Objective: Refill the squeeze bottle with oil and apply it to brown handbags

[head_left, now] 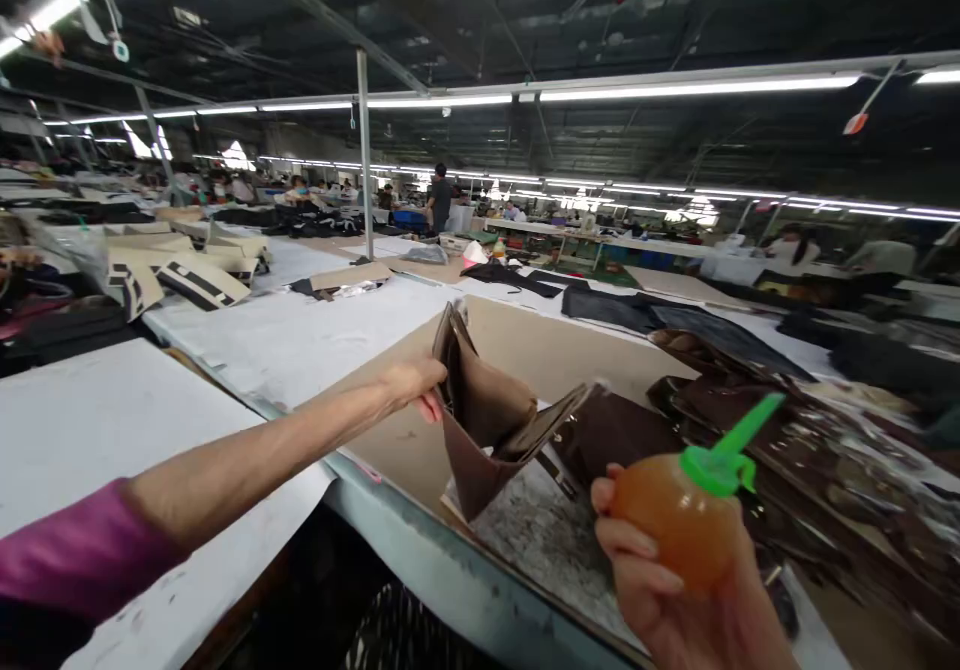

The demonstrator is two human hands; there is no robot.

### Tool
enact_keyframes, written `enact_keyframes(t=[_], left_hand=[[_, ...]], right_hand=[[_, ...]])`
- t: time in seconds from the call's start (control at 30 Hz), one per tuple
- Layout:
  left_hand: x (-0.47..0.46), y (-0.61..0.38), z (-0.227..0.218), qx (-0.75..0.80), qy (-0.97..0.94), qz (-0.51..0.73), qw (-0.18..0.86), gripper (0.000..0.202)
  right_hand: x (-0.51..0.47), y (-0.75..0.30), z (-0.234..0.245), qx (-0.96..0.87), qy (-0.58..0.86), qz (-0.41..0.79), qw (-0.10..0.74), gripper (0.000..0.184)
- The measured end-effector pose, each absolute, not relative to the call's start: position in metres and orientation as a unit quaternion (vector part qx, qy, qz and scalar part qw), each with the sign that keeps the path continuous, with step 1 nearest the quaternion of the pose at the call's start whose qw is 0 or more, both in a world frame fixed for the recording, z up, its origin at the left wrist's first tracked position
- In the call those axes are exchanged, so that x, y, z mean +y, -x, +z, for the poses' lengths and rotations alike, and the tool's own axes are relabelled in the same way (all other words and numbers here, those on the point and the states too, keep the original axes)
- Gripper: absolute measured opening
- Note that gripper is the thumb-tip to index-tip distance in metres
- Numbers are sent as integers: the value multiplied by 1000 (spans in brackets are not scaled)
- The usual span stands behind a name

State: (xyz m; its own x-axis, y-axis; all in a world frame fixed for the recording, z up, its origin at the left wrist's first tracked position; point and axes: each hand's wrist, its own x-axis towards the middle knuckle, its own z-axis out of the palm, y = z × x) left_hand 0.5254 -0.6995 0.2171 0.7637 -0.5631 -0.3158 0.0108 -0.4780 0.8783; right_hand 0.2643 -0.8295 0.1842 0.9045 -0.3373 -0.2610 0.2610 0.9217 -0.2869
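My left hand [416,382] pinches the upper left edge of a brown bag piece [487,400], which stands part open above the table with its tan lining showing. In my right hand [652,570] is a round squeeze bottle [675,515] of orange-brown liquid. Its green cap and spout [739,440] point up and to the right, apart from the bag piece. Under the bag piece lies a stained grey-white sheet [525,520]. To the right spreads a heap of shiny dark brown bag pieces [840,490].
Brown cardboard [562,345] covers part of the white table [322,295]. The table's pale blue-green edge [420,530] runs along the near side. Cream pieces with black strips [187,260] lie at the left, black material [660,315] at the back right. A standing person [440,200] is far off.
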Motion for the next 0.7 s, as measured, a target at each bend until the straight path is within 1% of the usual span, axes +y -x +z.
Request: enact_keyframes(t=[0.07, 0.13, 0.2, 0.3, 0.4, 0.5, 0.6, 0.67, 0.7], left_hand=[[-692, -521, 210, -158, -787, -324, 501, 40], [-689, -516, 209, -151, -771, -349, 510, 37], [-689, -511, 209, -139, -759, -371, 516, 32], [-691, -501, 205, -104, -741, -386, 540, 29], [-694, -487, 191, -55, -735, -382, 557, 25], [-697, -468, 177, -28, -728, -391, 562, 22], [-699, -456, 173, -21, -715, -426, 554, 19], [-698, -456, 178, -35, -722, -455, 520, 24], [-697, -458, 183, -54, -737, -444, 507, 27]], right_hand=[[-826, -284, 187, 150, 132, -152, 968, 53], [-825, -301, 192, 162, 147, -150, 964, 54], [-825, -316, 203, 184, 156, -149, 959, 50], [-825, -335, 224, 196, 165, -182, 949, 42], [-827, -353, 236, 168, 174, -206, 948, 42], [-833, -370, 231, 134, 178, -197, 955, 43], [-840, -385, 217, 132, 179, -181, 958, 43], [-845, -392, 212, 144, 179, -170, 958, 41], [-847, -395, 212, 152, 180, -174, 956, 39]])
